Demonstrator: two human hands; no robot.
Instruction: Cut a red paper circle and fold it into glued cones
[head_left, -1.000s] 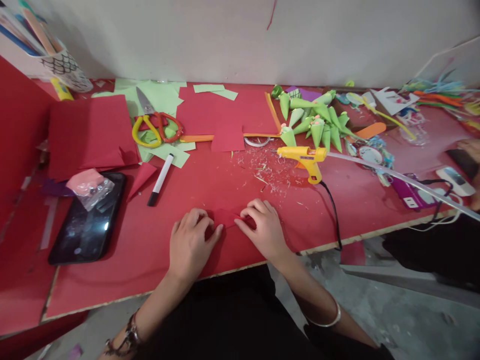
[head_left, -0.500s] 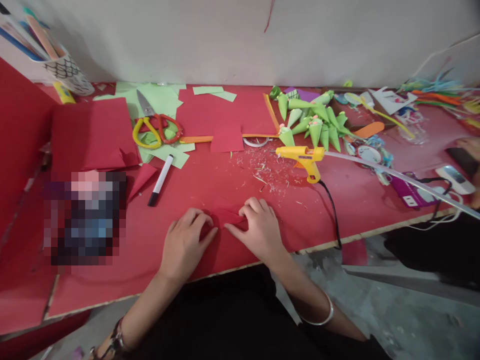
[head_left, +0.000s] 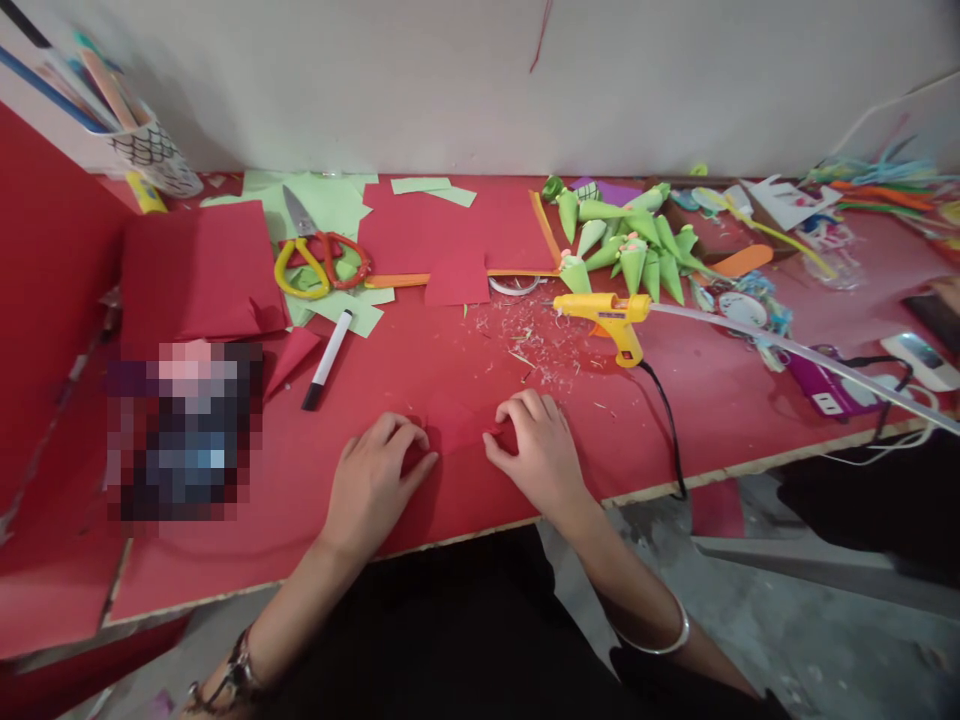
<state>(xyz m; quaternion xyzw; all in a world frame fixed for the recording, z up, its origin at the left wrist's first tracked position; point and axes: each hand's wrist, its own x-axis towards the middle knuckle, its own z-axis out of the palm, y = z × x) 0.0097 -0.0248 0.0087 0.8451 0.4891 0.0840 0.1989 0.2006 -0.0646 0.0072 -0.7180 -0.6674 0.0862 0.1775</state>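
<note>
Between the hands a small piece of red paper (head_left: 456,425) lies on the red table, its outline hard to tell from the tabletop. My left hand (head_left: 379,475) has its fingers curled at the paper's left side, pinching its edge. My right hand (head_left: 536,450) is at the other side, thumb and fingertips closing on the paper's right corner. A rolled red paper cone (head_left: 292,360) and a white marker with a black cap (head_left: 328,360) lie to the left, beyond my left hand.
A yellow glue gun (head_left: 611,318) with a long stick and black cord lies beyond my right hand. Green paper cones (head_left: 634,250), scissors (head_left: 322,265), red sheets (head_left: 199,265) and a pen cup (head_left: 154,150) stand farther back. A dark pixelated object (head_left: 195,440) is at left.
My right hand has moved right, away from my left hand, with the paper's corner. The paper between them looks flatter. The view has shifted slightly.
</note>
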